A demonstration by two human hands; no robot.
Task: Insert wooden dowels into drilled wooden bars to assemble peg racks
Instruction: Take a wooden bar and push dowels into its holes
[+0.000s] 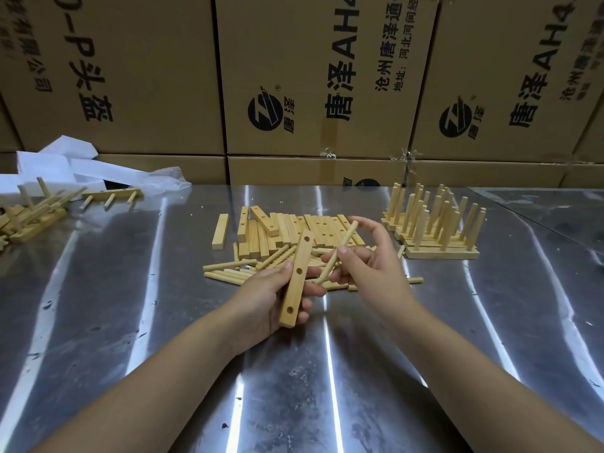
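Steadying the drilled bar (296, 278) in the left hand (271, 299), the right hand (366, 259) pinches a dowel (336, 253) — best aimed squarely at a hole — then pushed straight.

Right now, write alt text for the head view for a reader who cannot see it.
A person's left hand grips a wooden bar with three empty holes while the right hand pinches a dowel beside it, above a steel table. Behind lie loose bars and dowels; finished peg racks stand at right, cardboard boxes beyond.

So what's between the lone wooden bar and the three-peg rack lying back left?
Nothing; the head view shows bare shiny metal tabletop between the lone pale wooden bar and three-peg wooden rack.
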